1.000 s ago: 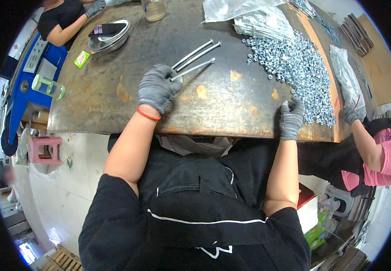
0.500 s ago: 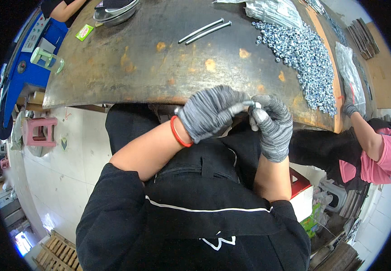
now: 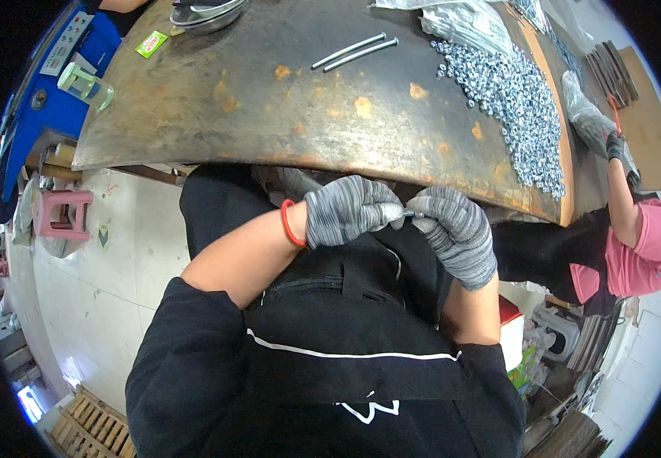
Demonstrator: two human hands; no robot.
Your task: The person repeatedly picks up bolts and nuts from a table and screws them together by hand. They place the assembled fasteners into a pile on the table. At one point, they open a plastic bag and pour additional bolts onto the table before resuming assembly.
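Note:
My left hand [image 3: 352,212], in a grey knitted glove with a red band at the wrist, is closed around a long bolt. Only a short bit of the bolt's metal end [image 3: 411,214] shows between my hands. My right hand [image 3: 455,230], gloved alike, pinches at that end; the nut in its fingertips is mostly hidden now. Both hands are over my lap, just below the table's near edge. Two long silvery bolts, one behind [image 3: 349,51] and one in front [image 3: 361,55], lie side by side on the worn metal table [image 3: 269,122].
A large heap of nuts [image 3: 514,107] covers the table's right side, with a plastic bag of bolts [image 3: 468,27] behind it. Metal bowls [image 3: 212,19] and a green packet [image 3: 151,44] sit far left, near a clear jar [image 3: 86,86]. A co-worker in pink [image 3: 640,244] is at right.
My hands have come down toward my lap, off the table's edge, and the nut has gone from sight between the fingers. The co-worker's hand at right has risen along the plastic bag.

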